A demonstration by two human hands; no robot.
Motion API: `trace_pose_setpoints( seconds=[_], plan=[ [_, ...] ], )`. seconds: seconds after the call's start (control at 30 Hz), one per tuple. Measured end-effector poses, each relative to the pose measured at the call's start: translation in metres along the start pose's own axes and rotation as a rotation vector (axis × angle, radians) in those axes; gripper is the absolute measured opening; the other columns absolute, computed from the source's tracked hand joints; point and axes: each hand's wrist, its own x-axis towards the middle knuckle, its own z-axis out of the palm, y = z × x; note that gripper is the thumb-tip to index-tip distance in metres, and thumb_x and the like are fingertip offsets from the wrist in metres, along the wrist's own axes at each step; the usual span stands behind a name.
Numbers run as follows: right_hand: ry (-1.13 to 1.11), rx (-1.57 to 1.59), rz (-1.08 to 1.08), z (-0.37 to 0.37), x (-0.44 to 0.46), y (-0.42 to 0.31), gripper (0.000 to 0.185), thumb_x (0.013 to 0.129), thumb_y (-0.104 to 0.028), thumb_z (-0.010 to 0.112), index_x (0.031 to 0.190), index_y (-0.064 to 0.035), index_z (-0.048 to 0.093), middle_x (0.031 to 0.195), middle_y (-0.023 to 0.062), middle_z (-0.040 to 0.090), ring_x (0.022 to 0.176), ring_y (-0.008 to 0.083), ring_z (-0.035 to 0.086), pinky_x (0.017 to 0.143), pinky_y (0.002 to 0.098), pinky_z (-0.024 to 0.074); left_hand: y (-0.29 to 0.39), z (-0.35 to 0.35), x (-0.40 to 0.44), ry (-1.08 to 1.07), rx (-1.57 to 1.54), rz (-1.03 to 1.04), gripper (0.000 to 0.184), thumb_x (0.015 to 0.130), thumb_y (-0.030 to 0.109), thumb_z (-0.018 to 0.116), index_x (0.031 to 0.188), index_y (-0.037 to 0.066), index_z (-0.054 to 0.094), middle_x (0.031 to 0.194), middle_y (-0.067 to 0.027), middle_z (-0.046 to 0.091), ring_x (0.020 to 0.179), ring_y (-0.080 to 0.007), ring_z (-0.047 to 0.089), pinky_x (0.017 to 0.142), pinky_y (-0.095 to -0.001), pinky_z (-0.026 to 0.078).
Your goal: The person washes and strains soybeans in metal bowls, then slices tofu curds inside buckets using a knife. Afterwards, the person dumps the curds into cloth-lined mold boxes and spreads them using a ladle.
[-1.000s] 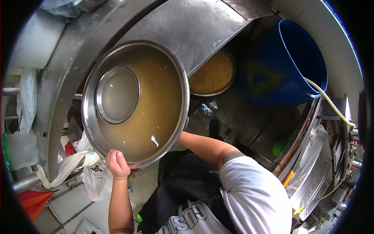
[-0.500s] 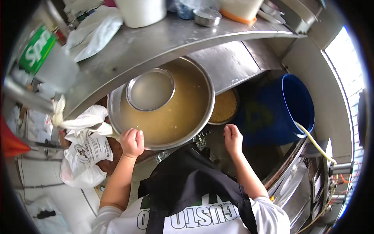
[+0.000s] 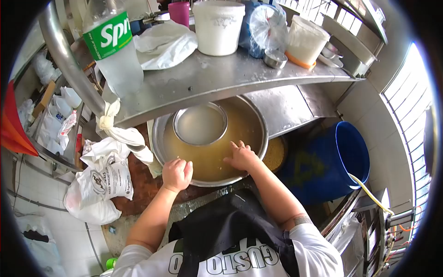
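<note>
A large steel basin point(image 3: 261, 138) full of cloudy yellowish water stands under the edge of the steel shelf. In it, at the back left, sits a round metal-rimmed bowl or strainer point(image 3: 200, 123) with cloudy liquid inside. My left hand point(image 3: 177, 174) is closed on the basin's near left rim. Over the near right part of the water is my right hand point(image 3: 242, 156), its fingers spread and holding nothing; whether the fingertips touch the water is unclear.
Above the basin, the steel shelf point(image 3: 180, 87) carries a plastic bottle point(image 3: 113, 51), a white bucket point(image 3: 218, 28) and a small metal cup point(image 3: 275, 58). To the right stand a container of yellow grains point(image 3: 275, 154) and a blue barrel point(image 3: 318, 161). White sacks point(image 3: 108, 180) lie left.
My right hand has come from beside the basin to over its water, and its fingers have spread. The view has tilted up, showing more of the shelf. My left hand stays at the rim.
</note>
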Motion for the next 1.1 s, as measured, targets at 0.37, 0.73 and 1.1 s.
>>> trace_pose_setpoints(
  seconds=[0.37, 0.73, 1.1],
  plan=[
    [-0.283, 0.056, 0.025, 0.018, 0.111, 0.051, 0.120, 0.077, -0.076, 0.072, 0.165, -0.0098, 0.025, 0.158, 0.0360, 0.037, 0.142, 0.0491, 0.045, 0.118, 0.0525, 0.0384, -0.003, -0.003, 0.006, -0.096, 0.072, -0.031, 0.034, 0.091, 0.024, 0.068, 0.064, 0.009, 0.054, 0.063, -0.0109, 0.060, 0.062, -0.0356, 0.062, 0.059, -0.0476, 0.049],
    [-0.626, -0.270, -0.624, 0.051, 0.061, -0.017, 0.064, 0.086, -0.048, 0.074, 0.133, -0.0042, 0.066, 0.120, 0.0211, 0.073, 0.114, 0.0363, 0.069, 0.100, 0.0465, 0.0522, 0.003, -0.004, 0.015, -0.437, 0.218, -0.205, 0.045, 0.095, 0.044, 0.066, 0.072, 0.005, 0.067, 0.078, -0.0158, 0.071, 0.081, -0.0370, 0.071, 0.076, -0.0502, 0.055],
    [0.262, 0.116, -0.462, 0.008, -0.033, 0.022, 0.032, 0.095, -0.033, 0.066, 0.083, -0.0036, 0.069, 0.087, 0.0167, 0.073, 0.092, 0.0346, 0.072, 0.086, 0.0463, 0.0558, 0.007, 0.008, 0.028, -0.516, 0.267, -0.371, 0.060, 0.103, 0.052, 0.053, 0.072, 0.003, 0.070, 0.076, -0.0208, 0.070, 0.080, -0.0407, 0.070, 0.080, -0.0522, 0.054]
  ],
)
